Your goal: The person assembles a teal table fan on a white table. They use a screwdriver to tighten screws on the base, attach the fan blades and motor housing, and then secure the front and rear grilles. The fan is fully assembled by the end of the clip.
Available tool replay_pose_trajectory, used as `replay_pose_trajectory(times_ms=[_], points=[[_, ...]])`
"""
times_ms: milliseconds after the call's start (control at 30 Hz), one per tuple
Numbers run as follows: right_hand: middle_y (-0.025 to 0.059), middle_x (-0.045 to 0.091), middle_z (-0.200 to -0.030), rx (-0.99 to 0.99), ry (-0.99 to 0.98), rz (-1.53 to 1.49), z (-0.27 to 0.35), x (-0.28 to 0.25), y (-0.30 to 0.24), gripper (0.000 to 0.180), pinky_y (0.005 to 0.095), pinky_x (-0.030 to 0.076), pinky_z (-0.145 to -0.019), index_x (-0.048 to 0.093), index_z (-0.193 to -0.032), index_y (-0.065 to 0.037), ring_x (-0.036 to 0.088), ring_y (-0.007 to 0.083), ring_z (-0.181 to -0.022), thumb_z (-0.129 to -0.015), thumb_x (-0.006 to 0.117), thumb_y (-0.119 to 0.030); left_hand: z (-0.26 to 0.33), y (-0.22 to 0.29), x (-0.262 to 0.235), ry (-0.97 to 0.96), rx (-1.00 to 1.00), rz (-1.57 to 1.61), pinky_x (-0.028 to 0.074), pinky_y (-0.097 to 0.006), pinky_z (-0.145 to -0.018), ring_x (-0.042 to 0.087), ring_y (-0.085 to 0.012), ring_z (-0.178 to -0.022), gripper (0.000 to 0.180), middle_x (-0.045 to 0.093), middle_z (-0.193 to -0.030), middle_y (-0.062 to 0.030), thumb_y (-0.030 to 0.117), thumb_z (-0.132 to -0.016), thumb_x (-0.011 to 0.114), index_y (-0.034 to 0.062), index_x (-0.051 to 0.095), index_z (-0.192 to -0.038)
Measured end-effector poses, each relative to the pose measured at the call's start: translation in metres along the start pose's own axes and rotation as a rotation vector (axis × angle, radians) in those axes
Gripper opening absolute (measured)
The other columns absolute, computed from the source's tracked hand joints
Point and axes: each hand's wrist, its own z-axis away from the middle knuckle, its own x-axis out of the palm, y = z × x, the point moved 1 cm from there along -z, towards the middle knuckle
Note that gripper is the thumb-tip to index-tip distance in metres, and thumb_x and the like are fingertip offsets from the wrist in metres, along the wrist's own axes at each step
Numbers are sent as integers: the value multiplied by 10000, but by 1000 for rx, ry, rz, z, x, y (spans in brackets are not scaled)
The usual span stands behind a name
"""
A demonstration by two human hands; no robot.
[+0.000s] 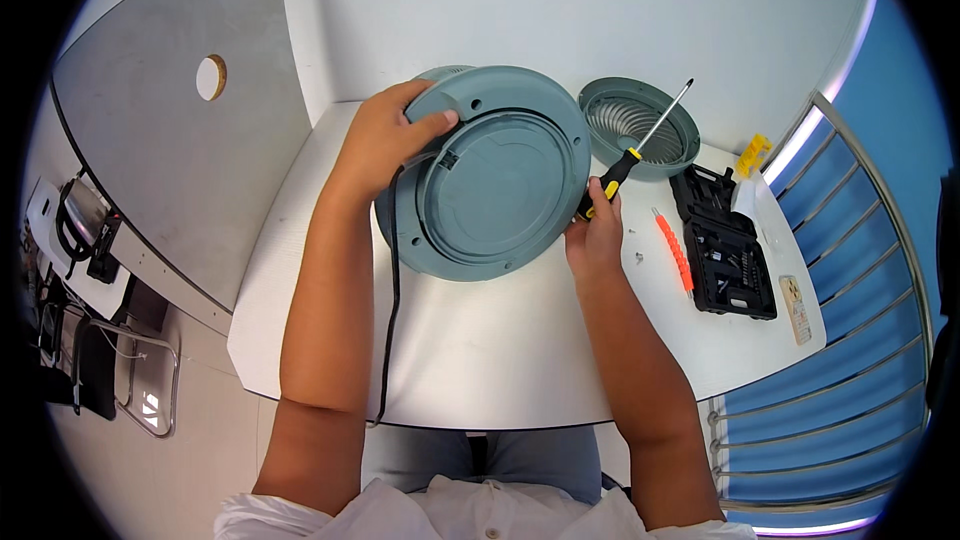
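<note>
My left hand [382, 140] is closed on the upper left rim of a grey-green round fan base [500, 190]. Its underside is tilted up toward me, showing a recessed disc and several screw holes. A black cord [392, 310] hangs from it across the table edge. In my right hand [598, 240] is a screwdriver [622, 168] with a black and yellow handle, its tip pointing up and to the right, away from the base. That hand is at the base's right edge. Most of the fan body behind the base is hidden.
Behind the screwdriver lies a round fan grille [650, 125]. To the right are small screws [639, 258], an orange-handled tool [675, 252], an opened black tool case [730, 265], a yellow piece [754, 154] and a beige remote [795, 308]. A metal railing [865, 180] borders the white table [500, 360].
</note>
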Motion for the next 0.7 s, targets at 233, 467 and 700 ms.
replay_pose_trajectory(times_ms=[233, 467, 700], points=[[27, 518, -1010, 14, 125, -286, 0, 4, -9, 165, 387, 444, -912, 503, -1016, -85, 526, 186, -988, -958, 534, -236, -1, 3, 5, 17, 72, -88, 489, -326, -786, 623, -222, -867, 427, 657, -989, -148, 269, -769, 647, -23, 649, -1080], [39, 556, -917, -109, 37, -451, -17, -8, -17, 195, 378, 468, -903, 498, -948, -74, 569, 197, -935, -969, 467, -266, -5, -12, 9, 33, 389, -113, 441, -354, -928, 599, -283, -1033, 466, 643, -1097, -156, 309, -774, 604, 11, 639, -1130], [17, 536, -896, -140, 34, -468, -16, -11, -35, 182, 339, 447, -884, 509, -934, -91, 541, 168, -909, -883, 525, -264, 12, -25, 16, 160, 696, -227, 405, -399, -974, 537, -317, -1129, 730, 573, -1271, -159, 675, -848, 464, 10, 634, -1097]])
